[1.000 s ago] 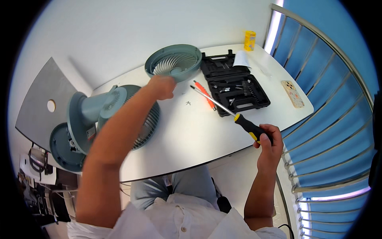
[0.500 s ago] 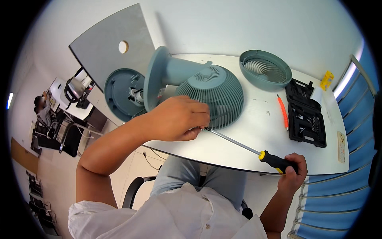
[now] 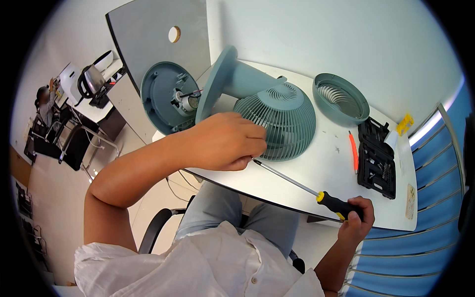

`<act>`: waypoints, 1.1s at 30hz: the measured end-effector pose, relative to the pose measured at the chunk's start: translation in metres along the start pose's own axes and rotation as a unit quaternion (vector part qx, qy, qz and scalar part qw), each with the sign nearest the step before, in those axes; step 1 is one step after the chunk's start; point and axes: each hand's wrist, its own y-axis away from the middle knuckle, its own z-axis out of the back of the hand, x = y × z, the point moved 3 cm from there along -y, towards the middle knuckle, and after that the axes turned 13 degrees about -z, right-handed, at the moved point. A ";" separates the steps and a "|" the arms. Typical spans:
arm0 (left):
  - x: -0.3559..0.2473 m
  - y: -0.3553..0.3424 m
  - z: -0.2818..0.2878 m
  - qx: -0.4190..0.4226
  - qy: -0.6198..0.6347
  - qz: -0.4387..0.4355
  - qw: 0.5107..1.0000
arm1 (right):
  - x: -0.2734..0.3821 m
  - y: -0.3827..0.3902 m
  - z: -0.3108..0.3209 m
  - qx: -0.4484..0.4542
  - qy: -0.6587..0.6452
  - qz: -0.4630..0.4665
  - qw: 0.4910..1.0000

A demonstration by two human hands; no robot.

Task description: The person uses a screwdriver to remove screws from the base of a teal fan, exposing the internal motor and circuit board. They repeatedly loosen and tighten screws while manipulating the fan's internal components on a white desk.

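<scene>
A black-and-yellow screwdriver is gripped by its handle in my right hand, at the table's front edge. Its shaft slants up to the left. My left hand is closed, fingertips pinched right at the screwdriver's tip; what they hold, if anything, is hidden. Behind that hand, a green fan with a slatted round housing lies on its side. Its stand with a flat disc points left. A round green base cover, with a motor and wires showing, is tilted up beside the disc.
A green round grille cover lies at the back right. A red-handled tool sits beside an open black tool case. A small yellow box stands behind it. A grey partition rises at the left; a person sits far off.
The whole view has shifted and turned slightly, so the table and fan appear farther right. Both hands keep nearly the same pose, with the screwdriver's tip still at my left fingers.
</scene>
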 end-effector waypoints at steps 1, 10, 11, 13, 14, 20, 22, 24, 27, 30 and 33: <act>-0.001 0.001 0.001 -0.001 -0.003 -0.003 1.000 | 0.002 0.000 0.000 -0.005 -0.001 0.007 1.000; -0.011 0.008 0.004 0.056 -0.037 -0.003 0.998 | 0.013 0.000 -0.001 0.008 0.042 0.045 0.998; -0.011 0.008 0.004 0.053 -0.037 -0.007 0.998 | 0.013 0.000 -0.001 0.014 0.041 0.047 0.998; -0.012 0.007 0.004 0.054 -0.035 -0.005 0.998 | 0.014 0.001 0.000 0.015 0.039 0.055 0.998; -0.013 0.007 0.004 0.058 -0.033 -0.003 0.998 | 0.015 0.002 0.000 0.017 0.055 0.071 0.996; -0.016 0.007 0.003 0.079 -0.032 0.005 0.996 | 0.034 0.007 -0.001 0.061 0.145 0.190 0.969; -0.016 0.007 0.003 0.090 -0.034 0.006 0.995 | 0.041 0.009 -0.003 0.076 0.171 0.225 0.956; -0.015 0.007 0.003 0.103 -0.033 0.010 0.994 | 0.046 0.010 -0.006 0.083 0.204 0.253 0.942; -0.013 0.010 0.003 0.115 -0.019 0.018 0.993 | 0.052 0.009 -0.009 0.101 0.234 0.274 0.927; -0.011 0.013 0.002 0.107 -0.001 0.019 0.994 | 0.057 0.006 -0.011 0.115 0.265 0.282 0.915; -0.007 0.015 0.001 0.104 0.006 0.024 0.994 | 0.062 0.003 -0.014 0.134 0.286 0.284 0.905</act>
